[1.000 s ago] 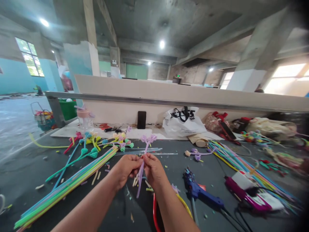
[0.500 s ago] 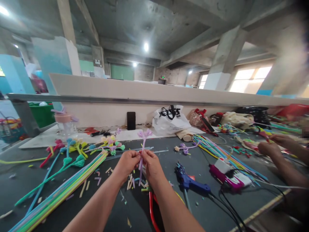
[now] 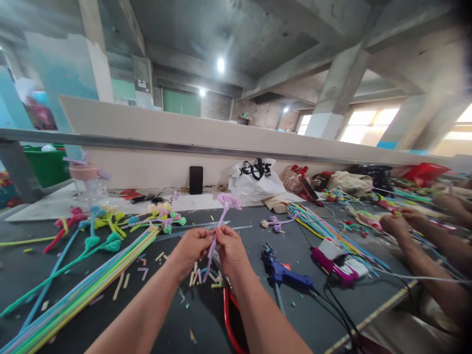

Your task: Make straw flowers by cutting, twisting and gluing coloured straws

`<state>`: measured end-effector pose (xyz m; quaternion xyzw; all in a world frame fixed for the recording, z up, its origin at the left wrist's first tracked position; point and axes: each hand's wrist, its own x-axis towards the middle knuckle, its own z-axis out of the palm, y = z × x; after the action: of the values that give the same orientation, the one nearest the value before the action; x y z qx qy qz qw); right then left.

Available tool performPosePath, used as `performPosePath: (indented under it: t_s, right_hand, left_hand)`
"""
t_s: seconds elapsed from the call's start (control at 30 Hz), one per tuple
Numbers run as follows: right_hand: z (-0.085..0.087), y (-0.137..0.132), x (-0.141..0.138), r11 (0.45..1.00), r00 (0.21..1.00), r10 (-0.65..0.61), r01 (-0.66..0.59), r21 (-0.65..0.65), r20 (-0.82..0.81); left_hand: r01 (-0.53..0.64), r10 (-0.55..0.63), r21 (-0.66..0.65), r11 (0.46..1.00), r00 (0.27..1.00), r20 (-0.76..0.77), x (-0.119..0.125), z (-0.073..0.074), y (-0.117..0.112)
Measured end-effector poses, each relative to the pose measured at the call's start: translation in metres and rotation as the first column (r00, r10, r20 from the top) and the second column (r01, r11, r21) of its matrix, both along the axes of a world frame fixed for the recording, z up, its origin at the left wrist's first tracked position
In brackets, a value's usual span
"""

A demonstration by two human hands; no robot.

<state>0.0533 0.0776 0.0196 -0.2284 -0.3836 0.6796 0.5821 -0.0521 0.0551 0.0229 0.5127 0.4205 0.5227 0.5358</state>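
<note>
Both my hands meet above the dark table and pinch one purple pipe-cleaner flower stem (image 3: 218, 225). Its looped purple head points up and away from me. My left hand (image 3: 192, 248) grips the stem from the left with fingers curled. From the right, my right hand (image 3: 229, 248) pinches it at the same height. Short cut pieces of stem lie on the table just under my hands.
A long bundle of coloured stems (image 3: 84, 285) lies to the left, with finished flowers (image 3: 106, 223) behind it. A blue glue gun (image 3: 282, 273), a purple glue gun (image 3: 334, 263) and red-handled pliers (image 3: 228, 319) lie to the right. Another person's hands (image 3: 400, 223) work at far right.
The view has swung right, so the other person's arms show more. The purple flower stem has tilted a little to the right in my hands, which stay pinched on it.
</note>
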Motion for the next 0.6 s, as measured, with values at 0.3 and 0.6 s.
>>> performPosePath:
  t_s: [0.3, 0.6]
  right_hand:
    - [-0.009, 0.004, -0.007, 0.999, 0.999, 0.028, -0.029, 0.037, 0.040]
    - [-0.012, 0.001, -0.008, 0.994, 0.989, -0.107, 0.102, 0.049, 0.107]
  left_hand:
    - [-0.193, 0.234, 0.144, 0.971, 0.896, -0.378, -0.009, 0.015, -0.008]
    - [-0.255, 0.511, 0.453, 0.854, 0.565, -0.647, 0.000, 0.020, -0.029]
